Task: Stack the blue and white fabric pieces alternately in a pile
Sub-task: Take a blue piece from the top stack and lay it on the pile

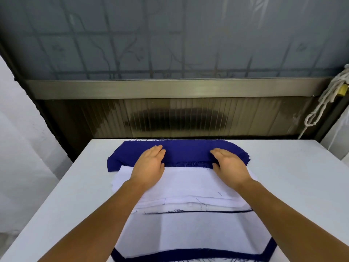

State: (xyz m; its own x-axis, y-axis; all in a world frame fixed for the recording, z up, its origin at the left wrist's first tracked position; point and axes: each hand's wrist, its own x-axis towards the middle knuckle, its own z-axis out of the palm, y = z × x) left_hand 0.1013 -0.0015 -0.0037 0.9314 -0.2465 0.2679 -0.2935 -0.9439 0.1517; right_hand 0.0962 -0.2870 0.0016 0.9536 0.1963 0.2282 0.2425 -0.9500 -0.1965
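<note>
On the white counter (283, 167) a stack of blue fabric (179, 152) lies at the far edge, and just in front of it, touching it, lies a stack of white fabric (188, 182); nearer to the person is the pile (188, 233), with a white piece on top and blue edges showing under it. The left hand (149, 163) and the right hand (230, 163) both rest flat across the blue and white stacks. Each grip is released, with fingers straight, grasping nothing.
</note>
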